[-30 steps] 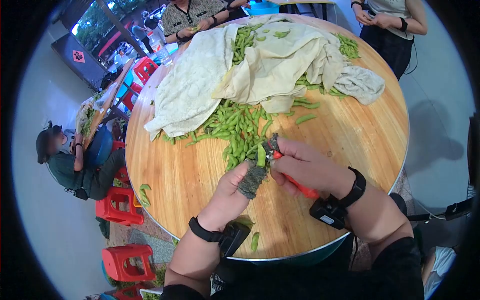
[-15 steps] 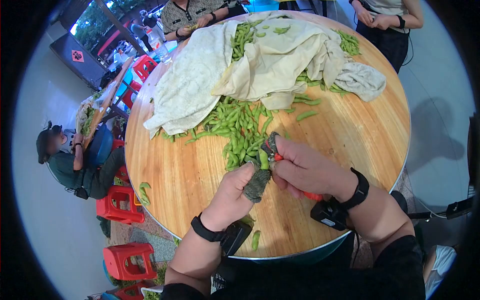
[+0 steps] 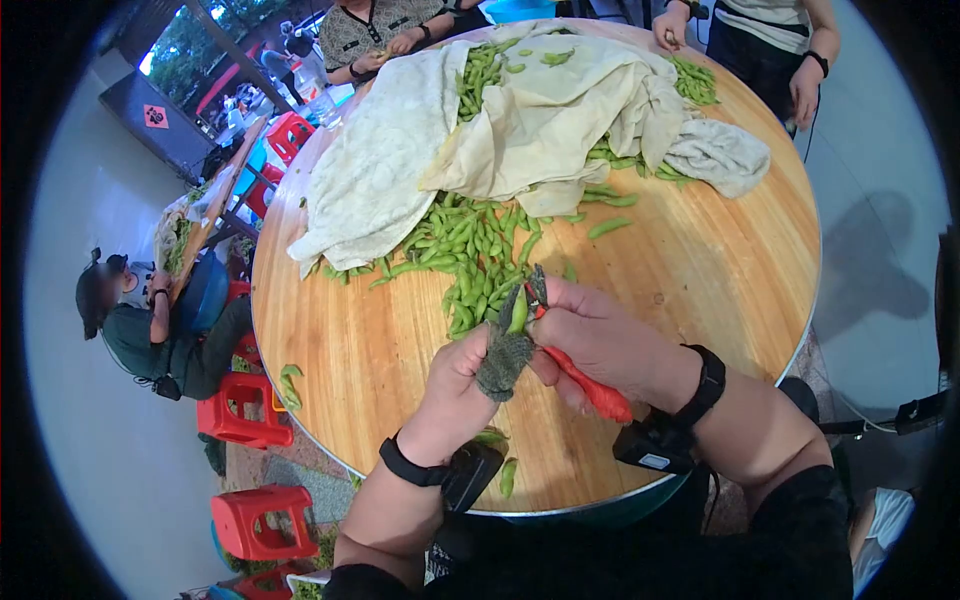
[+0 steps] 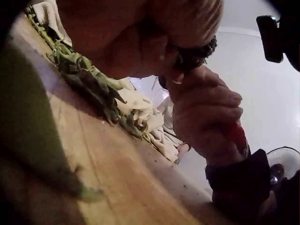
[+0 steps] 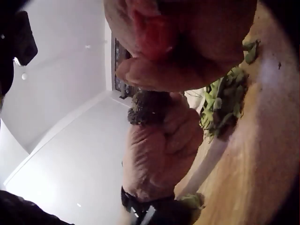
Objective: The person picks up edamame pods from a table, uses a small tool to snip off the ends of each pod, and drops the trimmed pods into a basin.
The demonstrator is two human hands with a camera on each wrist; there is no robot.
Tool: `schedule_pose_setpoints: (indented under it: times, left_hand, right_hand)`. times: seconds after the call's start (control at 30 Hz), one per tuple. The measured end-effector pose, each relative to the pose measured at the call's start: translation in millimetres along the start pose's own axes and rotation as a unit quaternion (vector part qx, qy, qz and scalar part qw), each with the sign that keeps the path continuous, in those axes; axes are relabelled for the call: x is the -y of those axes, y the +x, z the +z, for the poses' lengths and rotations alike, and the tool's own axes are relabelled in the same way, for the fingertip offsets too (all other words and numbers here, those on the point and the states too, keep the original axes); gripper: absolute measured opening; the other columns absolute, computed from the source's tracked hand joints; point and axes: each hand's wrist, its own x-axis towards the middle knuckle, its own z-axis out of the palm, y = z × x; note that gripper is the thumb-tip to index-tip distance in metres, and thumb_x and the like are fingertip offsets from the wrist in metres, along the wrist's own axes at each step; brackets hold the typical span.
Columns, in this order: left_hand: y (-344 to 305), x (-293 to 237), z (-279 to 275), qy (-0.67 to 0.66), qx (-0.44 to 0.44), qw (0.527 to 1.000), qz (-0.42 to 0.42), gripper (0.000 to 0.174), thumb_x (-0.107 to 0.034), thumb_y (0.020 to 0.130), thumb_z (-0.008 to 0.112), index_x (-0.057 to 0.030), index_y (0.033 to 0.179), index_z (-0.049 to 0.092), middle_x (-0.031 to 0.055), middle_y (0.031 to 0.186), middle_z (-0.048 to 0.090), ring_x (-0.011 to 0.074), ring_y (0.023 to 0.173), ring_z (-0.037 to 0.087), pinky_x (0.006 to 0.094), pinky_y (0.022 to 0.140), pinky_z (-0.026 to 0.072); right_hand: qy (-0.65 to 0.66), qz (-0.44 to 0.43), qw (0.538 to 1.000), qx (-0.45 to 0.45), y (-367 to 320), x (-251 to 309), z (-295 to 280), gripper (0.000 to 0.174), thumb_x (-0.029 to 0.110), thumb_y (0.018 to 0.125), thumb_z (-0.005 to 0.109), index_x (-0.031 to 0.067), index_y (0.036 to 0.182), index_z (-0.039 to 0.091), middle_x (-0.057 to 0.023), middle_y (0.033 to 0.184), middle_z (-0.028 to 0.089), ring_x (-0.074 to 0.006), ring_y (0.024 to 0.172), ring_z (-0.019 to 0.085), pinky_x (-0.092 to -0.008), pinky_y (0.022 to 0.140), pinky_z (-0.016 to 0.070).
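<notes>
left hand (image 3: 455, 385) pinches a bean pod (image 3: 518, 312) above the tabletop (image 3: 700, 270), beside the pod pile (image 3: 470, 250). right hand (image 3: 600, 340) grips red scissors (image 3: 585, 380); more of the handle is exposed than 0.5 s ago.

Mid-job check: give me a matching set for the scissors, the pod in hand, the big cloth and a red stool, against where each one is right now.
Things:
1. scissors
2. held pod
3. cloth
4. red stool

Places:
A. draped over the heap of pods
B. on the ground beside the table
C. gripped by the right hand
D. pinched by the left hand

Pairs: 1-C, 2-D, 3-A, 4-B
</notes>
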Motion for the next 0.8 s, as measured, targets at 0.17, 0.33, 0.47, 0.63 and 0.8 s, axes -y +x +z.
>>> schedule_pose_setpoints:
  times: [0.17, 0.33, 0.47, 0.63, 0.8]
  left_hand:
    - [0.8, 11.9, 2.5, -0.032, -0.05, 0.998, 0.024, 0.008, -0.008, 0.089, 0.052, -0.0067, 0.084, 0.058, -0.0015, 0.07, 0.054, 0.0081, 0.058, 0.049, 0.0215, 0.053, 0.0381]
    - [-6.8, -16.3, 4.5, -0.415, 0.06, 0.894, -0.158, 0.007, -0.009, 0.089, 0.053, -0.0048, 0.084, 0.055, -0.0023, 0.063, 0.044, 0.0066, 0.052, 0.039, 0.0212, 0.048, 0.0302]
    - [-3.1, 0.9, 7.0, -0.535, 0.189, 0.817, -0.103, 0.01, -0.014, 0.09, 0.054, -0.0045, 0.087, 0.054, -0.0026, 0.063, 0.044, 0.0057, 0.052, 0.039, 0.0199, 0.048, 0.0296]
    - [-3.1, -13.3, 8.6, -0.314, -0.026, 0.932, -0.18, 0.013, -0.015, 0.089, 0.056, -0.0032, 0.085, 0.06, -0.0009, 0.067, 0.052, 0.0056, 0.055, 0.044, 0.0187, 0.049, 0.0328]
    - [-0.4, 4.4, 2.7, -0.119, -0.069, 0.99, -0.032, 0.006, -0.007, 0.086, 0.059, -0.0015, 0.086, 0.062, -0.0005, 0.073, 0.058, 0.0043, 0.063, 0.051, 0.0184, 0.053, 0.0377]
  right_hand:
    - [-0.075, -0.023, 0.996, 0.05, 1.0, 1.6, -6.9, 0.009, 0.013, 0.088, 0.038, 0.0054, 0.092, 0.042, -0.0045, 0.06, 0.051, -0.0113, 0.039, 0.047, -0.0233, 0.035, 0.0384]
    - [-0.012, 0.012, 0.996, 0.092, -5.8, 10.9, -6.5, 0.008, 0.013, 0.088, 0.04, 0.0062, 0.091, 0.044, -0.0038, 0.06, 0.05, -0.0104, 0.039, 0.045, -0.0226, 0.033, 0.0361]
    - [0.056, 0.03, 0.995, 0.082, -11.7, 15.7, -2.0, 0.011, 0.009, 0.085, 0.041, 0.0082, 0.09, 0.05, -0.0032, 0.056, 0.047, -0.0093, 0.038, 0.043, -0.0216, 0.032, 0.0339]
    - [-0.154, -0.068, 0.986, -0.005, -7.3, 12.2, -5.9, 0.009, 0.013, 0.086, 0.044, 0.0048, 0.089, 0.046, -0.0051, 0.054, 0.048, -0.0143, 0.042, 0.049, -0.0262, 0.038, 0.0394]
    - [-0.574, -0.324, 0.742, -0.125, 0.8, -12.7, -9.7, 0.02, 0.018, 0.084, 0.05, -0.0003, 0.086, 0.041, -0.0173, 0.055, 0.053, -0.0312, 0.05, 0.057, -0.0386, 0.046, 0.0456]
